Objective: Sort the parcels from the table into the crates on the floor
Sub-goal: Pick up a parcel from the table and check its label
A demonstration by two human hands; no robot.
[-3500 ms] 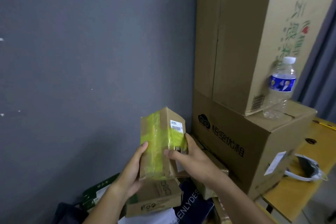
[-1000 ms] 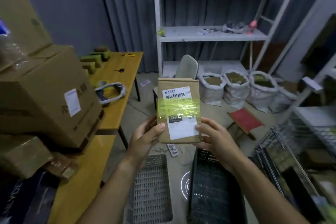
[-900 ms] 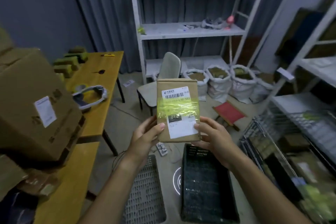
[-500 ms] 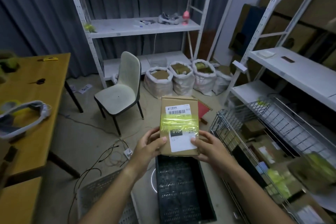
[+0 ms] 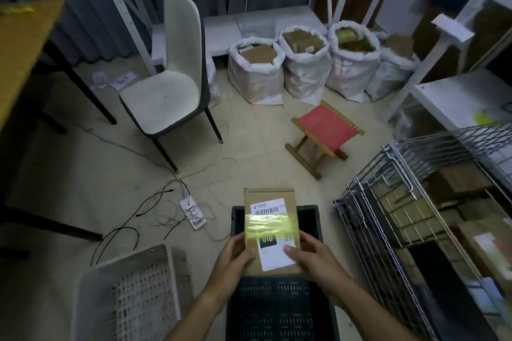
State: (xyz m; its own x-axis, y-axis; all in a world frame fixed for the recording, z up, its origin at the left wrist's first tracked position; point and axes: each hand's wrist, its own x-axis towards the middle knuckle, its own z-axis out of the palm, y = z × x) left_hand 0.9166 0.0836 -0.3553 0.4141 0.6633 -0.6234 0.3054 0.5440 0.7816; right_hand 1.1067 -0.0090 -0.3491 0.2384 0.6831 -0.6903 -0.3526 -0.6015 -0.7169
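Both hands hold one parcel (image 5: 271, 230) above the black crate (image 5: 279, 310) on the floor. The left hand (image 5: 235, 260) grips the parcel's lower left edge, thumb on its front face. The right hand (image 5: 310, 257) grips the lower right edge, thumb lying across the white label (image 5: 277, 255). The parcel is a brown cardboard box held face up, its long side running away from the person. A band of yellow-green tape (image 5: 270, 225) crosses its middle, with a barcode sticker above it and the label, printed "010" on a dark patch, below it. The parcel's far end reaches past the black crate's far rim; the crate's inside shows only its slotted floor.

Just left of the black crate stands a white crate (image 5: 124, 293), also slotted, tilted in the view. A corner of the desk (image 5: 19, 44) shows at the upper left. On the floor beyond lie a power strip (image 5: 193, 214) and loose cables. Farther off stand a white chair (image 5: 169, 83), a red stool (image 5: 324, 133) and a row of white sacks (image 5: 304, 69) filled with brown boxes, in front of a white shelf. To the right is a wire cage (image 5: 410, 224) with cardboard boxes inside.
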